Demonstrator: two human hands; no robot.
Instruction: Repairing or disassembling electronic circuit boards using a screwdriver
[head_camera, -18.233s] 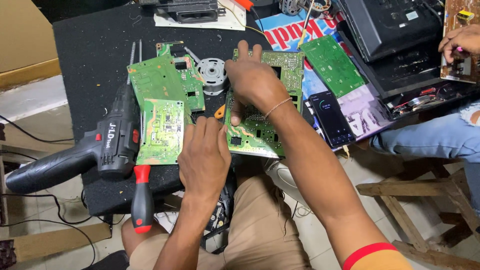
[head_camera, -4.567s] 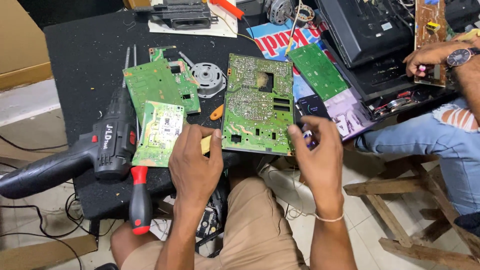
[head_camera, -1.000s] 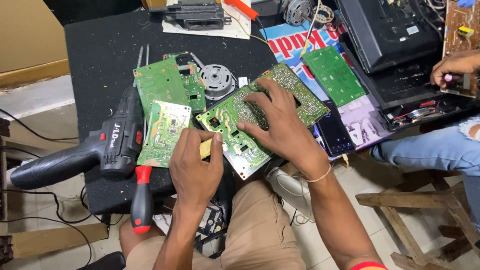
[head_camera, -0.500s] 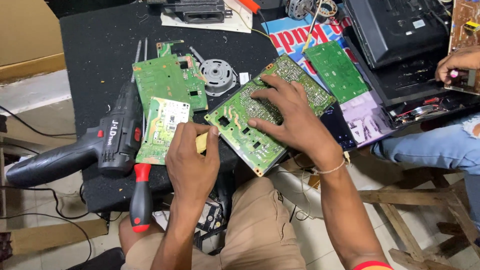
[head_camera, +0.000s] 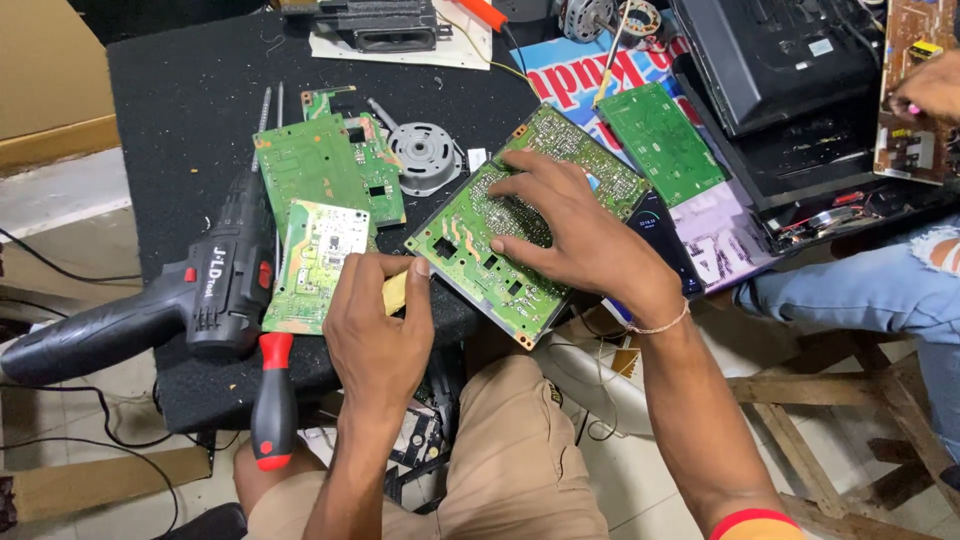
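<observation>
Step in hand: positioning the large green circuit board (head_camera: 525, 235) on the worktop (head_camera: 190, 120); right hand (head_camera: 575, 235) presses it flat, fingers spread, gripping nothing; left hand (head_camera: 375, 330) pinches a small yellow tool (head_camera: 396, 291); next calls for a steady board.

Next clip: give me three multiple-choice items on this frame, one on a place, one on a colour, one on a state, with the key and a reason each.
1. Where does the drill lie?
A. left of the boards
B. on the person's lap
C. under the right hand

2. What colour is the screwdriver handle?
A. blue and white
B. red and black
C. all yellow

3. How is the right hand placed?
A. clenched in the air
B. holding the drill
C. spread flat on the large board

Key: 1 A, it lies at the mat's left edge; 2 B, a black grip with red ends; 3 C, its fingers splay over the board.
</observation>
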